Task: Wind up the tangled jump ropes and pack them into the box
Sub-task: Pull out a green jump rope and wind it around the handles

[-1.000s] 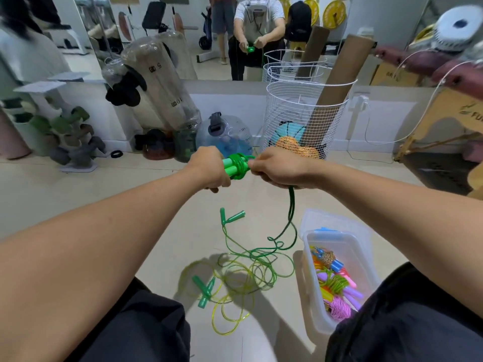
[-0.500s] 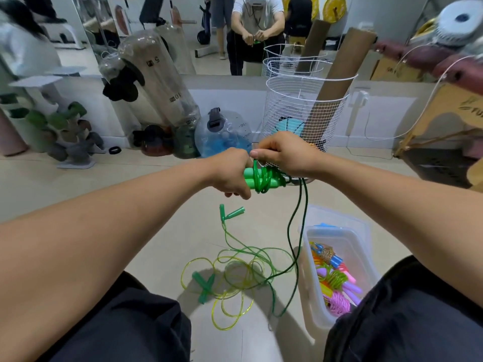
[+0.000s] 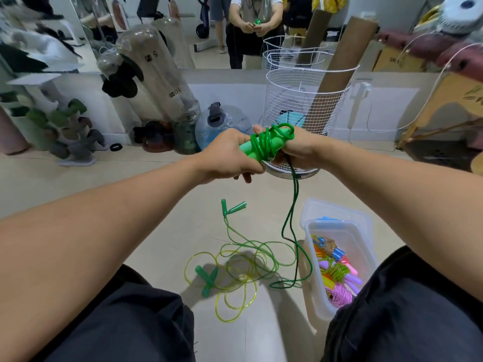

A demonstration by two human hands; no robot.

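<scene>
More cord [image 3: 266,145] now wraps my handles [image 3: 248,150]; left hand [image 3: 224,155] grips them, right hand [image 3: 295,150] pinches the cord trailing beside the box [image 3: 311,273].

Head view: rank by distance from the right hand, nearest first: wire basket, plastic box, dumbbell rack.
From the right hand:
1. Wire basket, directly behind the hand, by the wall.
2. Plastic box, on the floor below, to the right.
3. Dumbbell rack, far left by the wall.

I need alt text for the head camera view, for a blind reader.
Two hands, left hand and right hand, hold green handles wrapped in dark green rope, whose tail hangs to the floor beside a clear box of colourful ropes.
</scene>
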